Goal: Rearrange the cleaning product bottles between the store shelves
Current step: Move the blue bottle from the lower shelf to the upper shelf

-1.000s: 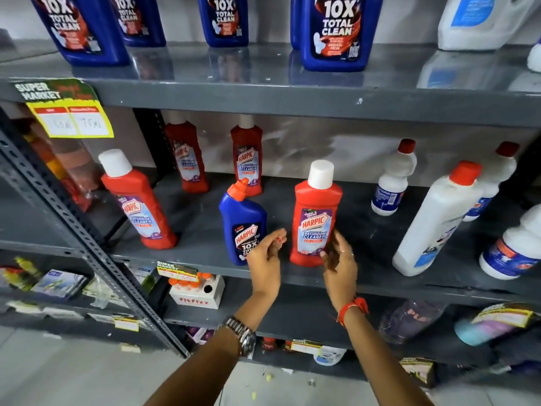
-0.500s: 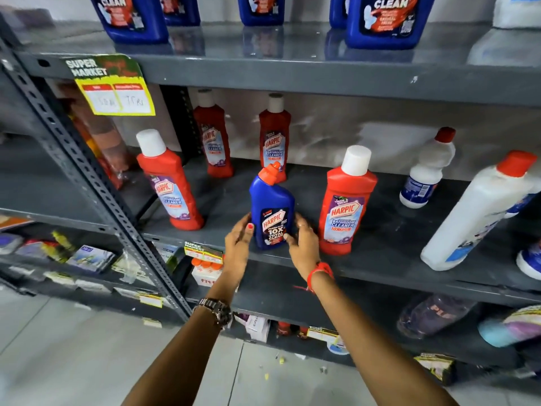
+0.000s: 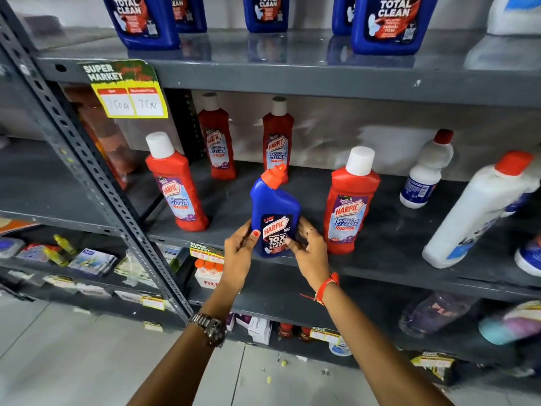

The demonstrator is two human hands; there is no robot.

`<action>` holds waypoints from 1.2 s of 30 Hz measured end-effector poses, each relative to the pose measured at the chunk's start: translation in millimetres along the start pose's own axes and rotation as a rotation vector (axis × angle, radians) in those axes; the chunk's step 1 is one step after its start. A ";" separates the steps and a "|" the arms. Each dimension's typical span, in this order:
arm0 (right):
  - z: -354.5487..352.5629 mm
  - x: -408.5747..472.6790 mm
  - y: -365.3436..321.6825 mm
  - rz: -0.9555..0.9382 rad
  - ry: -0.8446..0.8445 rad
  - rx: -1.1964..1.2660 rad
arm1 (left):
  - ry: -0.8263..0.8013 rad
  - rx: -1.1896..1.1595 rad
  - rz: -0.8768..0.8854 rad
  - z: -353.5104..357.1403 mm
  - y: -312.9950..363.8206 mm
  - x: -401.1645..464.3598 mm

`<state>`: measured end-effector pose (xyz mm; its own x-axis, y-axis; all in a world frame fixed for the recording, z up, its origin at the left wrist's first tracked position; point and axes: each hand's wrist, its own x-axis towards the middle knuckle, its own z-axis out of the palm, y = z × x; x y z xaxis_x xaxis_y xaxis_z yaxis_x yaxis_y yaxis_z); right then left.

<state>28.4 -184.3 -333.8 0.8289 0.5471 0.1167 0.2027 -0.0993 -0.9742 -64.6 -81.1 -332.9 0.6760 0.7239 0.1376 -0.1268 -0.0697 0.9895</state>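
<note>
A small blue Harpic bottle (image 3: 275, 212) with an orange-red cap stands at the front of the middle shelf (image 3: 380, 259). My left hand (image 3: 238, 254) grips its left side and my right hand (image 3: 308, 253) grips its right side, low on the label. A red Harpic bottle (image 3: 349, 203) with a white cap stands just right of it, another red bottle (image 3: 175, 186) to the left, and two red bottles (image 3: 218, 139) at the back. Large blue bottles (image 3: 386, 22) line the top shelf (image 3: 292, 74).
White bottles with red caps (image 3: 480, 212) stand and lean at the right of the middle shelf. A slotted grey upright (image 3: 96, 183) runs diagonally at left. A yellow price tag (image 3: 128, 95) hangs off the top shelf. Lower shelves hold small boxes and packets.
Both hands left the red bottle, moved left and closed around the blue bottle. The view shifted, so the shelf now sits further right.
</note>
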 end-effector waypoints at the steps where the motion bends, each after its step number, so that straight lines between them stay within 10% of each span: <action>1: -1.7 -4.4 -8.5 -0.027 -0.005 0.021 | 0.002 -0.028 0.026 -1.6 7.3 -4.6; 25: -42.6 46.7 -302.3 -0.653 0.216 0.119 | 0.006 0.003 0.630 0.8 322.9 79.9; 36: -32.7 125.6 -306.9 -0.428 0.213 -0.208 | 0.033 0.006 0.367 20.6 296.2 176.5</action>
<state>87.3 -112.4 -13.9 0.7326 0.3961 0.5535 0.6278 -0.0790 -0.7743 32.1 12.0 -14.5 0.5623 0.6720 0.4818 -0.3517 -0.3329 0.8749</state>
